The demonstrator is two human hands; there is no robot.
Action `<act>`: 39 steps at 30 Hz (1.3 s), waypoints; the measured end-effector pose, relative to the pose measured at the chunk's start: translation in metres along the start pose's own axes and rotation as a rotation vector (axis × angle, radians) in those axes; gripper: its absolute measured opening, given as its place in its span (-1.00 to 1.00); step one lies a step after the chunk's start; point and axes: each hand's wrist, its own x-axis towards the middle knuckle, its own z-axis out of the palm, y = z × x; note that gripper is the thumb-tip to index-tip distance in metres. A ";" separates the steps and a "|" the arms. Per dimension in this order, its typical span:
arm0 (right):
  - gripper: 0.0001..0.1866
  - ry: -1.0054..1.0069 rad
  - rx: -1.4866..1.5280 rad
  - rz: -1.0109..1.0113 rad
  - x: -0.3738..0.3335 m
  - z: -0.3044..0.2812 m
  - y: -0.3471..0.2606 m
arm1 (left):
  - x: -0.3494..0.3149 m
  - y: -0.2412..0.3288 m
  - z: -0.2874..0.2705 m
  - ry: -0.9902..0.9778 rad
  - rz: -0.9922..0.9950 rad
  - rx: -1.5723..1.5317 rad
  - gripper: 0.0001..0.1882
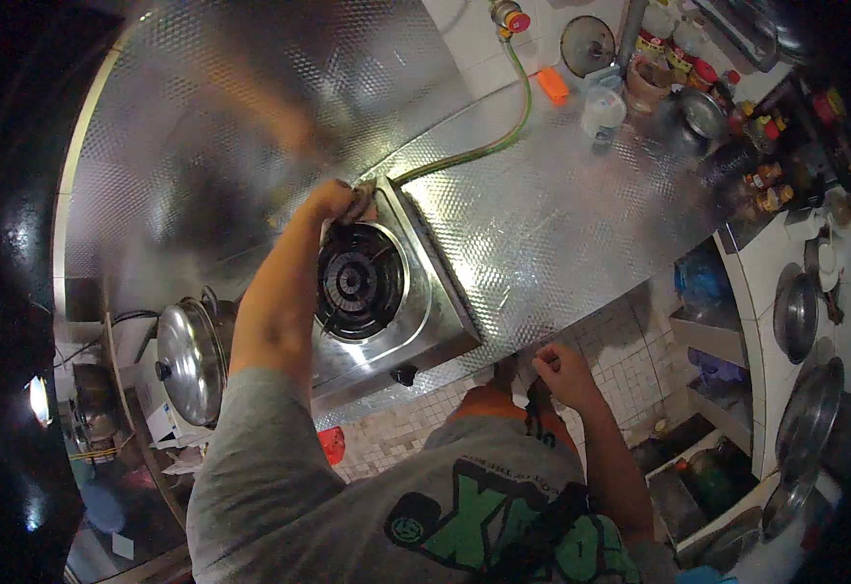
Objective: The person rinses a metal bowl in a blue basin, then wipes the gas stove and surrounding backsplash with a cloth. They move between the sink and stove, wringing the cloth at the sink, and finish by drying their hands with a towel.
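Note:
A single-burner gas stove [435,321] with a steel top and a black round burner [352,281] stands on a counter lined with silvery embossed foil. My left hand [333,200] reaches over to the stove's far corner. Its fingers are closed on a crumpled brownish rag [359,206], pressed against the steel top; part of the rag is hidden under the hand. My right hand [563,376] hangs near my body by the counter's front edge, its fingers curled in with nothing visible in them. A black knob [404,376] sits on the stove's front.
A green hose [518,117] runs from the stove to a red valve [515,21] on the wall. An orange block [553,86], a white tub [602,115] and several bottles and jars line the back right. A lidded steel pot [190,360] is left of the stove. Shelves [712,341] stand right.

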 end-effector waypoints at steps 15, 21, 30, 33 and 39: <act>-0.64 -0.022 -0.006 0.050 0.002 -0.006 -0.011 | -0.034 0.104 -0.029 0.350 -0.172 -0.101 -0.44; -0.64 -0.020 0.016 0.054 -0.001 -0.008 0.002 | -0.006 0.121 -0.008 0.043 -0.114 0.309 -0.46; -0.67 -0.052 -0.072 -0.015 0.003 0.008 -0.015 | -0.026 0.115 -0.021 0.145 -0.349 -0.092 -0.56; -0.66 -0.018 -0.079 -0.008 0.000 0.006 -0.008 | -0.036 0.137 -0.046 0.269 -0.454 -0.114 -0.60; -0.64 -0.035 0.008 0.028 0.002 0.010 -0.006 | -0.022 0.174 -0.057 0.312 -0.447 -0.184 -0.70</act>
